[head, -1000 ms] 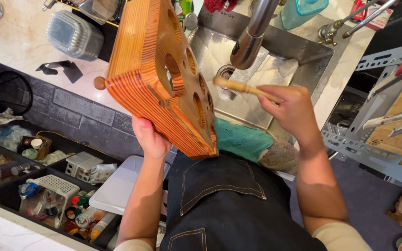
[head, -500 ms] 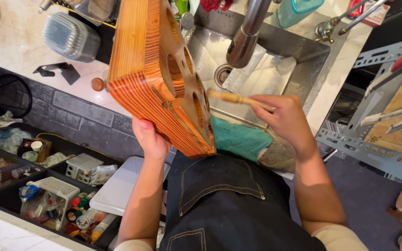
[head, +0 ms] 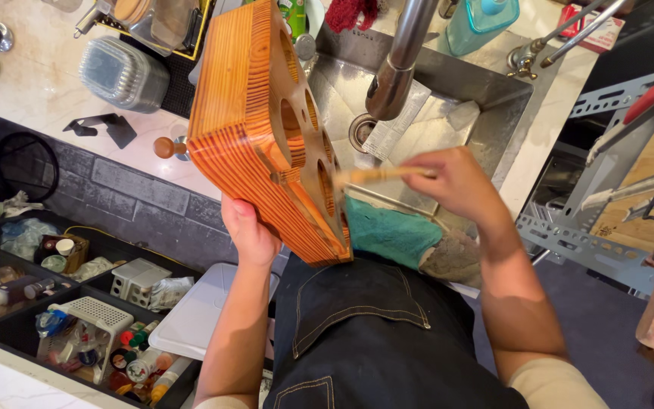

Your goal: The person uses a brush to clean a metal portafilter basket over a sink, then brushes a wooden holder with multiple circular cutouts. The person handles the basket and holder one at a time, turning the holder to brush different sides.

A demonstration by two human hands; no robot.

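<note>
- Left hand grips the lower end of a thick striped wooden block w/ round holes, fingers wrapped under its bottom edge; block held up in the air over the front rim of the sink, not resting on anything.
- Right hand closed around a thin wooden-handled brush; its tip sits at one of the lower holes on the block's holed face. Bristles not clear, blurred.
- Block orientation: long axis runs from near the body up and away toward the far edge of the table, tilted steeply; holed face turned to the right, toward the sink and faucet; striped side edge faces the camera.
- Progress, as a judgement: work is mid-way at best – brush is at a low hole, several holes above it; can't tell which ones are already done. No water seen running from the faucet.
- Nearby: teal cloth draped on the sink's front rim just below the block; teal bottle at the sink's far edge; open drawers w/ small bottles and a white basket at left, below the table.
</note>
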